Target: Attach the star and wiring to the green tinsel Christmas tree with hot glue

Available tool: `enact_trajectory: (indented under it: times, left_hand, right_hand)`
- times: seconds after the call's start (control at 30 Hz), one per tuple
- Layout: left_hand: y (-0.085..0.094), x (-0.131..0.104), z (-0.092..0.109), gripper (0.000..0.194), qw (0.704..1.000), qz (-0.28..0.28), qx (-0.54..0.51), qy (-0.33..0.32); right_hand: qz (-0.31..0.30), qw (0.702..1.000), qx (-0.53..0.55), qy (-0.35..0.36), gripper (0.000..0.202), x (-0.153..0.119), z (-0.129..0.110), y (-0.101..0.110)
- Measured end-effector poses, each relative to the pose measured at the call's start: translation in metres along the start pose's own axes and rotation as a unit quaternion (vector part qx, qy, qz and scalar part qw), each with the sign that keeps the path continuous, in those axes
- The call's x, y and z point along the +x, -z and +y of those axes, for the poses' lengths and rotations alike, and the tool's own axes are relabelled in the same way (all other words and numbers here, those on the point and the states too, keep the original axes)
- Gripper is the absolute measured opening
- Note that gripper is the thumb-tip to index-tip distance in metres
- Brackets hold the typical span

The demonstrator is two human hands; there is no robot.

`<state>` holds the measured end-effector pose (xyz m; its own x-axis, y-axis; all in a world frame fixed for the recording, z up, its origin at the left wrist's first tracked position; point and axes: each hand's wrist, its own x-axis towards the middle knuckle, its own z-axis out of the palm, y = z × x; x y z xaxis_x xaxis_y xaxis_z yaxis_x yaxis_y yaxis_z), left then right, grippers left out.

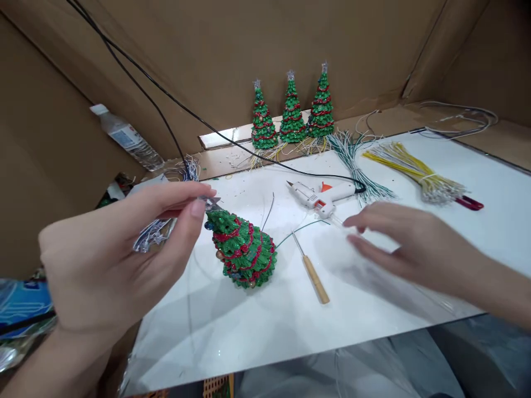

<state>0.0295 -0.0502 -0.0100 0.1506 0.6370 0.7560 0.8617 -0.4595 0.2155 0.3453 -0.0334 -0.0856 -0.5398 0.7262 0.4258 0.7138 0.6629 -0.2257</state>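
A small green tree [244, 249] with red garlands lies tilted over the white board, its top toward the left. My left hand [141, 237] pinches the clear star [211, 203] at the tree's tip between thumb and fingertips. Green and dark wires come out at the tree's base. My right hand [398, 240] has thumb and fingers closed on the clear glue stick [337, 220] at the back of the white glue gun [319, 198]. An awl [315, 279] with a wooden handle lies between the tree and my right hand.
Three finished-looking trees [291, 113] stand along the cardboard wall. Green-white wires [359, 168] and a yellow-white wire bundle [418, 171] lie at the back right. A black cable [199, 117] crosses above the board [232, 337]. A plastic bottle [128, 138] leans at the left.
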Motion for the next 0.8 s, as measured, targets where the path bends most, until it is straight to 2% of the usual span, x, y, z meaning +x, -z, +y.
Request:
enact_trajectory:
  times: [0.1,0.13,0.17,0.27,0.33,0.4,0.5,0.57,0.63,0.7,0.8]
  left_hand:
    - [0.005,0.003,-0.002,0.02,0.996,-0.016,0.079,-0.048]
    - [0.006,0.005,-0.002,0.018,0.995,-0.014,0.074,-0.066]
    - [0.007,0.006,-0.002,0.017,0.995,-0.021,0.065,-0.079]
    - [0.007,0.01,-0.004,0.017,0.993,-0.035,0.031,-0.104]
    - [0.006,0.012,-0.007,0.02,0.993,-0.034,0.008,-0.116]
    - [0.006,0.014,-0.01,0.019,0.992,-0.035,-0.014,-0.122]
    - [0.006,0.015,-0.011,0.018,0.993,-0.048,-0.041,-0.097]
    - [0.006,0.015,-0.01,0.019,0.993,-0.058,-0.077,-0.068]
    - [0.005,0.015,-0.008,0.021,0.988,-0.071,-0.132,-0.041]
    - [0.003,0.015,-0.007,0.022,0.979,-0.077,-0.187,-0.026]
    - [0.0,0.016,-0.008,0.024,0.968,-0.088,-0.233,-0.018]
  right_hand:
    - [-0.122,0.992,-0.024,0.024,0.021,0.018,-0.042,-0.025]
    - [-0.181,0.983,-0.018,0.023,0.017,0.022,-0.05,-0.035]
    - [-0.211,0.977,-0.016,0.019,0.014,0.024,-0.054,-0.043]
    - [-0.237,0.97,0.046,-0.009,0.015,0.024,-0.056,-0.06]
    - [-0.212,0.968,0.124,-0.046,0.019,0.02,-0.055,-0.06]
    - [-0.159,0.958,0.216,-0.101,0.026,0.018,-0.056,-0.054]
    - [-0.066,0.911,0.367,-0.176,0.043,0.018,-0.063,-0.045]
    - [-0.027,0.872,0.447,-0.195,0.05,0.022,-0.071,-0.043]
    - [-0.011,0.852,0.483,-0.2,0.043,0.027,-0.079,-0.045]
    - [-0.006,0.848,0.491,-0.197,0.027,0.031,-0.087,-0.049]
    - [0.019,0.844,0.5,-0.192,0.023,0.035,-0.101,-0.054]
